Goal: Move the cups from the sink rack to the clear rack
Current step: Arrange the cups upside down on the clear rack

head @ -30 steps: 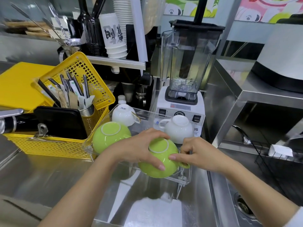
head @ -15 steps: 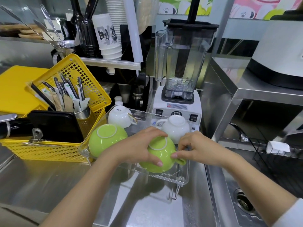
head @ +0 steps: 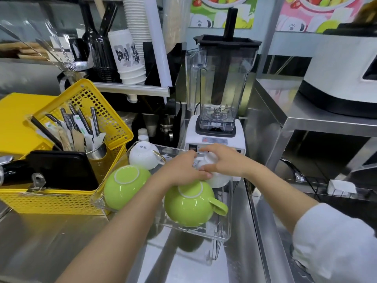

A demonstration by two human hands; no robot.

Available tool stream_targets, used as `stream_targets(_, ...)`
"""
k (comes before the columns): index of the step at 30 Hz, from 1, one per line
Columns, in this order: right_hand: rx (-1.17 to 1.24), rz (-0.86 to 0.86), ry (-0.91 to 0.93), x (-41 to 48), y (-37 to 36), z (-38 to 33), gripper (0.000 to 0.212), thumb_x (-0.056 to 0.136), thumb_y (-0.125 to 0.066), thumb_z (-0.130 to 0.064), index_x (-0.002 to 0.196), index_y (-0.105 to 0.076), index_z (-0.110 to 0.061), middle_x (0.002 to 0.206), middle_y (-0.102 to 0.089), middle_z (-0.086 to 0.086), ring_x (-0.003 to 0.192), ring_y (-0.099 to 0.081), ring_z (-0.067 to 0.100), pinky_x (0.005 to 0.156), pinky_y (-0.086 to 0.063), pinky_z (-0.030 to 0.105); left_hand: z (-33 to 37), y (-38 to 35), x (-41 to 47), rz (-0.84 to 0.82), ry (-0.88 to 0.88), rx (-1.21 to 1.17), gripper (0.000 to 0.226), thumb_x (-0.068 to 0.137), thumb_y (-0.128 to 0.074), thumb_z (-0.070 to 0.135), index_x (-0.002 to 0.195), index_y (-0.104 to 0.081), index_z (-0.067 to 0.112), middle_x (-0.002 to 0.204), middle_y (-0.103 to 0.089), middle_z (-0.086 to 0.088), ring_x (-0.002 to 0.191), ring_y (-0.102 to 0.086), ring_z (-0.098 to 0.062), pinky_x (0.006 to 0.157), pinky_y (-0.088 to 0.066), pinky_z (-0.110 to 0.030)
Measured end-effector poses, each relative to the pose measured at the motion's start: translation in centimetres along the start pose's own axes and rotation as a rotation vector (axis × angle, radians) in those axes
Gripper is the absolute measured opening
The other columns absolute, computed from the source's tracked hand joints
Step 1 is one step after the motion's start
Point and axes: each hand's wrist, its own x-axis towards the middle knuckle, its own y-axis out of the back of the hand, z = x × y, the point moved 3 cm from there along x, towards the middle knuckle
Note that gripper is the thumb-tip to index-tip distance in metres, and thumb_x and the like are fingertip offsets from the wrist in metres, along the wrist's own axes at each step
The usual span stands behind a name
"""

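Since the earlier frame we note both hands left the near green cup (head: pixel 189 205) for the white cup (head: pixel 214 172) behind it in the clear rack (head: pixel 222 231). Left hand (head: pixel 183 170) and right hand (head: pixel 222 160) curl loosely around it (grip unconfirmed). Risk: knocking neighbours. Count: two green, two white.

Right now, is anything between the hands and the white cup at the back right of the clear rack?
Nothing visible. Both the left hand and the right hand are already on the white cup, which sits upside down in the clear rack behind the green cup.
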Motion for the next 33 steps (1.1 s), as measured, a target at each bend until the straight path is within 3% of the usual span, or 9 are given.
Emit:
stream_targets(5, -0.256, -0.069, -0.042, 2.3, -0.5, -2.5, 0.031, 0.083, -0.057, -0.025, 0.108, -0.061, -0.008, 0.106, -0.065, 0.013, 0.104, -0.053, 0.030, 0.085, -0.025, 0.041, -0.9, -0.3, 0.4, -0.040, 0.072, -0.204, 0.070, 0.072, -0.074, 0.038, 0.130, -0.041, 0.018, 0.105, -0.055, 0.000, 0.094, -0.053, -0.018, 0.074, -0.040, -0.028)
stream_targets(7, -0.270, -0.041, -0.068, 2.9, -0.9, -2.6, 0.022, 0.083, -0.055, -0.018, 0.100, -0.060, -0.004, 0.102, -0.064, 0.013, 0.103, -0.053, 0.031, 0.088, -0.029, 0.042, -1.2, -0.3, 0.4, -0.014, 0.080, -0.219, 0.071, 0.071, -0.074, 0.039, 0.129, -0.041, 0.017, 0.109, -0.053, 0.000, 0.095, -0.053, -0.017, 0.074, -0.043, -0.028)
stream_targets(9, -0.258, -0.031, -0.064, 3.1, -1.0, -2.8, 0.017, 0.084, -0.055, -0.017, 0.094, -0.058, -0.004, 0.092, -0.057, 0.011, 0.096, -0.052, 0.032, 0.088, -0.033, 0.042, -1.5, -0.2, 0.3, 0.025, 0.058, -0.212, 0.078, 0.067, -0.076, 0.043, 0.131, -0.041, 0.020, 0.123, -0.050, -0.003, 0.108, -0.054, -0.019, 0.086, -0.047, -0.032)
stream_targets(11, -0.258, -0.017, -0.043, 3.0, -1.0, -2.8, 0.020, 0.083, -0.058, -0.021, 0.090, -0.058, -0.002, 0.087, -0.054, 0.010, 0.085, -0.051, 0.030, 0.078, -0.037, 0.038, -1.4, -0.1, 0.1, 0.054, 0.046, -0.165, 0.083, 0.064, -0.076, 0.048, 0.134, -0.040, 0.022, 0.135, -0.041, -0.005, 0.123, -0.047, -0.023, 0.102, -0.042, -0.040)
stream_targets(15, -0.226, 0.068, -0.007, 2.6, 0.1, -2.7, 0.029, 0.081, -0.060, -0.025, 0.074, -0.057, 0.003, 0.078, -0.052, 0.018, 0.069, -0.047, 0.027, 0.060, -0.035, 0.035, -0.6, -0.2, -0.3, 0.057, -0.001, -0.184, 0.077, 0.057, -0.074, 0.059, 0.120, -0.049, 0.022, 0.123, -0.053, -0.004, 0.114, -0.054, -0.026, 0.096, -0.046, -0.045)
stream_targets(20, -0.127, 0.217, 0.009, 1.1, 2.2, -2.8, 0.024, 0.080, -0.060, -0.018, 0.065, -0.045, -0.006, 0.074, -0.041, 0.021, 0.067, -0.036, 0.024, 0.059, -0.030, 0.035, 1.0, -1.0, 0.2, 0.100, -0.040, -0.300, 0.096, 0.068, -0.077, 0.039, 0.141, -0.019, 0.017, 0.130, -0.046, 0.001, 0.116, -0.048, -0.020, 0.089, -0.043, -0.035)
stream_targets(22, -0.062, 0.303, -0.013, 0.6, 2.8, -2.5, 0.019, 0.079, -0.059, -0.014, 0.069, -0.049, -0.002, 0.081, -0.049, 0.028, 0.072, -0.043, 0.028, 0.065, -0.038, 0.040, 1.6, -1.1, 0.4, 0.130, -0.028, -0.350, 0.089, 0.069, -0.079, 0.030, 0.136, -0.022, 0.014, 0.118, -0.049, 0.001, 0.107, -0.051, -0.020, 0.082, -0.043, -0.033)
stream_targets(25, 0.034, 0.386, -0.046, -0.4, 3.4, -1.4, 0.015, 0.081, -0.057, -0.014, 0.073, -0.049, -0.003, 0.081, -0.050, 0.014, 0.076, -0.044, 0.024, 0.065, -0.035, 0.036, 1.8, -0.8, 1.1, 0.207, 0.007, -0.359, 0.073, 0.065, -0.082, 0.020, 0.124, -0.038, 0.013, 0.117, -0.055, -0.003, 0.106, -0.055, -0.025, 0.087, -0.047, -0.038)
stream_targets(33, 0.180, 0.302, -0.098, -2.0, 4.2, 1.8, 0.024, 0.078, -0.066, -0.018, 0.063, -0.050, -0.008, 0.062, -0.046, 0.004, 0.058, -0.040, 0.018, 0.052, -0.033, 0.028, 1.7, -0.2, 1.8, 0.127, -0.115, -0.696, 0.043, 0.073, -0.072, -0.002, 0.113, -0.058, 0.006, 0.112, -0.065, -0.017, 0.099, -0.062, -0.030, 0.086, -0.051, -0.038)
